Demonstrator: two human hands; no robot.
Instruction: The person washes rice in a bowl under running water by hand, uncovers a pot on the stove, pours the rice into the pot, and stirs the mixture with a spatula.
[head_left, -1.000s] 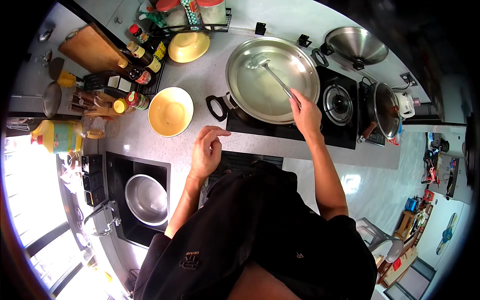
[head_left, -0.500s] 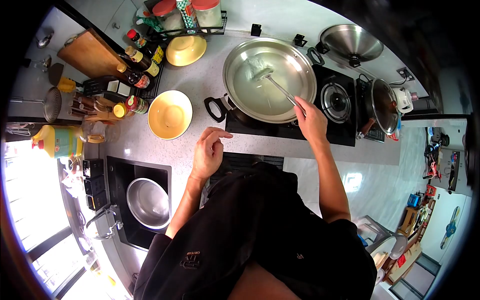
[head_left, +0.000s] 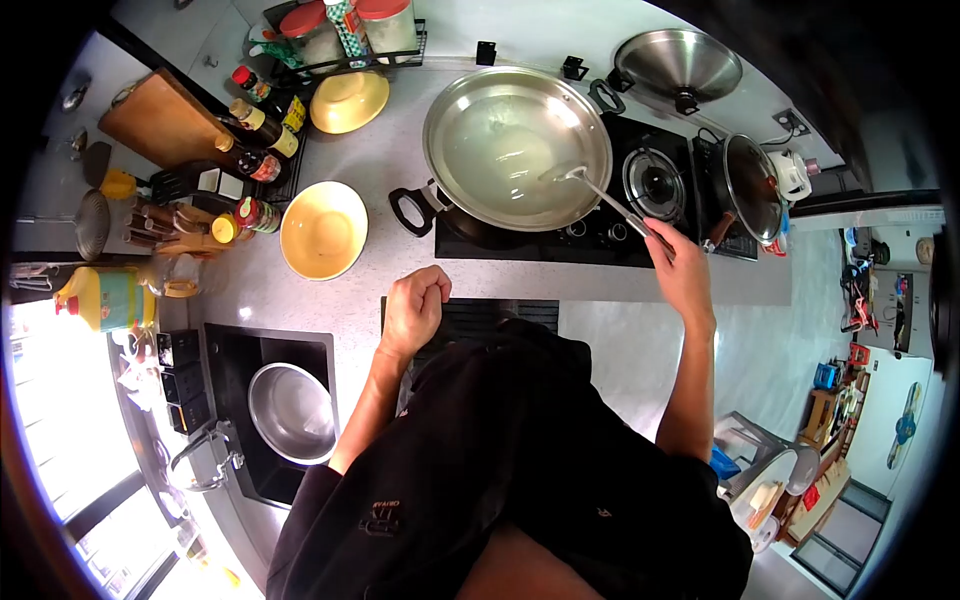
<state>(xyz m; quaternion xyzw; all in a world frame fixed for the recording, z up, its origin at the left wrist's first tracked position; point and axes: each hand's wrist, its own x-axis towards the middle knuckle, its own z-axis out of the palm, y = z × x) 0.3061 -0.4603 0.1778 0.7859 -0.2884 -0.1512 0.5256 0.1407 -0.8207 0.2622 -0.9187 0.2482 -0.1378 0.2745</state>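
Note:
My right hand (head_left: 681, 265) is closed round the handle of a metal spatula (head_left: 622, 208). Its head dips into clear liquid at the right side of a wide steel wok (head_left: 437, 130), blurring its outline. The wok sits on the black stove (head_left: 640, 247), and its black side handle (head_left: 412, 212) points toward the left. My left hand (head_left: 414, 312) hovers by the counter's front edge, curled into a loose fist with nothing visible in it. Left of the wok, a yellow bowl (head_left: 324, 232) rests upright on the counter.
A second yellow bowl (head_left: 349, 101) lies near the rack with sauce bottles (head_left: 262, 128). A steel pot (head_left: 290, 412) stands in the sink (head_left: 322, 350). At right are a bare burner (head_left: 654, 181) and a pan with a glass lid (head_left: 752, 190). A steel lid (head_left: 680, 65) leans on the wall.
My right hand has drawn the spatula from the wok's middle toward its right edge and nearer to me. The fingers of my left hand have curled in. The whole view has shifted slightly.

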